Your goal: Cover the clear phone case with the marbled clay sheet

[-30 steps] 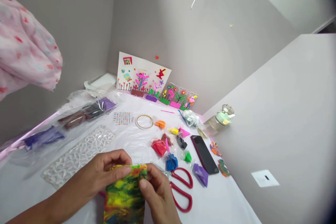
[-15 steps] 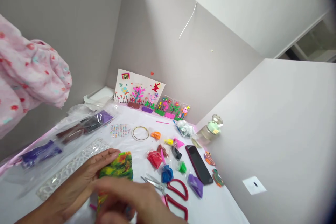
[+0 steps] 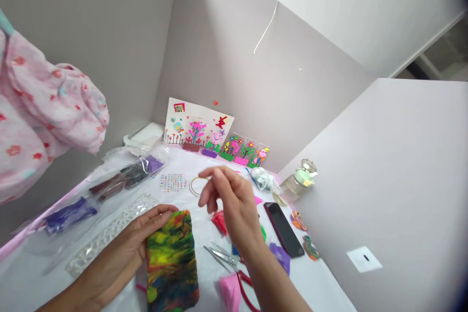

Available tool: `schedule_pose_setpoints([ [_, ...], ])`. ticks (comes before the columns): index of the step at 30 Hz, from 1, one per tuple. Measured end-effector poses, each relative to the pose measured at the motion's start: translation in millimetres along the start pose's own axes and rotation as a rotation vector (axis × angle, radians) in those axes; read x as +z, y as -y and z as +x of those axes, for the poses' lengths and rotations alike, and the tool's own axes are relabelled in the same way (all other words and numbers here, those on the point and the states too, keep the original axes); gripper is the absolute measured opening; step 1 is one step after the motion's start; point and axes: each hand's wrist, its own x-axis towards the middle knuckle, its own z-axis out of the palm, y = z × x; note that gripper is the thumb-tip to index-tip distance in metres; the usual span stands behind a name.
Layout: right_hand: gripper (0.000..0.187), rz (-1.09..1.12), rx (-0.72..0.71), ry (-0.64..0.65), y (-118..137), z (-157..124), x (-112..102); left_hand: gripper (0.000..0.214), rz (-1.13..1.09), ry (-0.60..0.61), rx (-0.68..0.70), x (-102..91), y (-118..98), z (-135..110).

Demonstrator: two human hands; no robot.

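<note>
My left hand (image 3: 146,231) grips the upper left edge of a rectangular slab covered in marbled clay (image 3: 171,263), coloured yellow, green, red and dark blue. My right hand (image 3: 232,204) is raised over the middle of the table, its fingers loosely bent and apart, with nothing visible in them. It hides part of a golden bangle (image 3: 197,186) and some of the clay packets. Below its wrist lie red-handled scissors (image 3: 224,256), partly covered by the forearm. A red clay packet (image 3: 219,223) shows beside the palm, and a pink one (image 3: 230,292) sits near the scissors.
A phone (image 3: 283,229) and a purple clay packet (image 3: 281,257) lie at right, near a glass jar (image 3: 300,180). Bagged clay (image 3: 126,175), a clear lattice strip (image 3: 109,234) and a rhinestone sheet (image 3: 173,183) occupy the left. Decorated panels (image 3: 199,126) lean on the back wall.
My right hand has lifted off the slab and moved up and right over the table. The slab's front is now uncovered, still in my left hand. The view has shifted slightly.
</note>
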Motion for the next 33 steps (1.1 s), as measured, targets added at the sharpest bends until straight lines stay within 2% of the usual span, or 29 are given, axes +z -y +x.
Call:
schedule_pose_setpoints([
  [2,0.038,-0.110,0.046,-0.087,-26.3,-33.7,-13.4,0.038,-0.051,-0.011,-0.034,2.1,0.1,-0.4],
  [4,0.034,-0.196,0.114,-0.142,-49.1,-66.9,-19.2,0.038,-0.091,-0.014,-0.067,5.0,1.9,-1.7],
  [7,0.031,-0.134,0.207,-0.135,-69.8,-92.2,-19.6,0.036,-0.127,-0.006,-0.108,9.4,7.5,-4.0],
  [11,0.037,0.124,0.324,-0.033,-85.9,-87.7,-17.4,0.036,-0.204,0.007,-0.172,12.1,15.8,-4.2],
  [13,0.037,0.218,0.354,-0.037,-93.6,-83.1,-17.6,0.036,-0.226,0.019,-0.201,11.6,18.7,-2.8],
  [18,0.035,0.314,0.375,-0.088,-106.9,-86.4,-19.6,0.029,-0.172,0.038,-0.230,8.3,21.8,-0.4],
  [24,0.031,0.386,0.434,-0.002,-107.0,-94.1,-16.0,0.022,-0.160,0.027,-0.212,6.2,21.9,-1.6],
  [28,0.031,0.447,0.467,-0.071,-113.6,-94.6,-15.0,0.023,-0.159,0.099,-0.210,6.6,24.6,-2.3],
  [33,0.031,0.544,0.447,-0.194,-117.2,-93.8,-16.4,0.041,-0.097,0.183,-0.124,7.0,29.3,2.8],
])
